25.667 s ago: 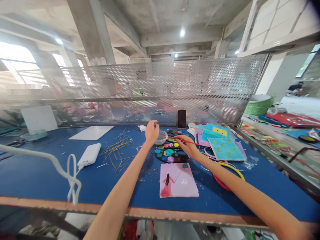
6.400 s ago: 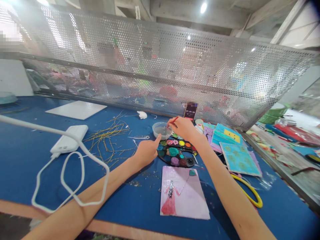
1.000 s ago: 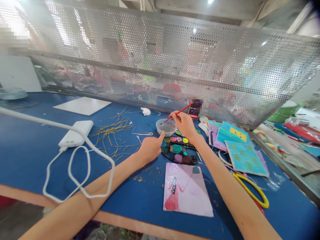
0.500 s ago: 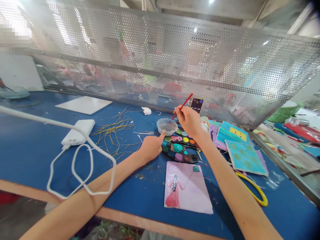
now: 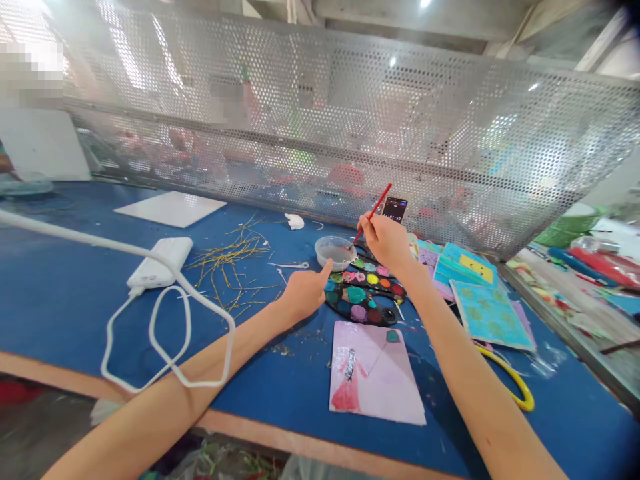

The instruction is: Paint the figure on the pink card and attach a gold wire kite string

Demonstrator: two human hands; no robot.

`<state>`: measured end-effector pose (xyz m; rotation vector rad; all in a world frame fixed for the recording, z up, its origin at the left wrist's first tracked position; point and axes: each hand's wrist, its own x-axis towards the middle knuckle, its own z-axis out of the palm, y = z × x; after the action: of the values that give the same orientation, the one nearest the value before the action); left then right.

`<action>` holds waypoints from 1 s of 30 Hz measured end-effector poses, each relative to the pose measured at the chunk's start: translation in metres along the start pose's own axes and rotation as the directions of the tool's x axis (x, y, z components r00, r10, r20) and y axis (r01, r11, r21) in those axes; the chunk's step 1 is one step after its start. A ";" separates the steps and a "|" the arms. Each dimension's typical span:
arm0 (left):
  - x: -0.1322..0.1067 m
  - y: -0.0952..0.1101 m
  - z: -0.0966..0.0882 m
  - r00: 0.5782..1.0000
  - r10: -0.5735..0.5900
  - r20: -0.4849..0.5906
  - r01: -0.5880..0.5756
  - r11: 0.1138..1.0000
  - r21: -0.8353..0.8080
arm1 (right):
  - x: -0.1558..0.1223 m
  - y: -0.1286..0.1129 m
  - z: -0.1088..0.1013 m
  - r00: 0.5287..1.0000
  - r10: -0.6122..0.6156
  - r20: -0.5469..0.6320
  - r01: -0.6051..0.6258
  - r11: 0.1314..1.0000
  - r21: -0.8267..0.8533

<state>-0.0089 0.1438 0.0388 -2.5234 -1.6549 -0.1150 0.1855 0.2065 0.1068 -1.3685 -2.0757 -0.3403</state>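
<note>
My right hand (image 5: 385, 237) is closed around a red paintbrush (image 5: 376, 207), its tip down at the right rim of a clear plastic bowl (image 5: 325, 261) of cloudy water. My left hand (image 5: 306, 293) steadies the bowl from the near side, one digit against its wall and the other fingers curled. Beside and below the bowl lies a black paint palette (image 5: 333, 310) with several coloured wells. Nearer me is a pink painted panel (image 5: 387, 393) showing a figure in a red dress and a teal shape on a line.
A phone (image 5: 395, 209) with a timer leans at the perforated metal screen (image 5: 250, 147). Painted blue panels (image 5: 493, 313) and a yellow handle (image 5: 525, 397) lie right. Left are yellow stems (image 5: 233, 253), a white power bank (image 5: 163, 260) with cable, and a white board (image 5: 170, 208).
My right hand has moved slightly right with the paintbrush, whose tip has shifted from inside the bowl to its right rim. My left hand stays at the bowl.
</note>
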 end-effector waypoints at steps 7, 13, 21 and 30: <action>0.000 0.000 0.000 1.000 0.002 0.001 -0.002 1.000 0.010 | 0.001 -0.001 -0.003 0.999 0.034 0.012 -0.034 0.999 -0.028; 0.001 -0.001 0.003 1.000 0.000 -0.008 0.000 1.000 0.010 | 0.001 0.003 -0.001 0.999 0.044 0.018 -0.044 0.999 -0.025; 0.002 -0.003 0.007 0.999 -0.003 -0.037 0.003 1.000 -0.006 | 0.002 0.004 -0.004 1.000 0.028 0.011 -0.028 1.000 -0.013; 0.002 -0.003 0.004 0.999 -0.002 -0.032 0.002 1.000 0.007 | 0.003 0.004 -0.003 0.999 0.040 -0.014 -0.039 0.998 0.050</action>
<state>-0.0104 0.1472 0.0353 -2.5013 -1.6425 -0.1484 0.1890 0.2087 0.1104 -1.3714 -2.0289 -0.2796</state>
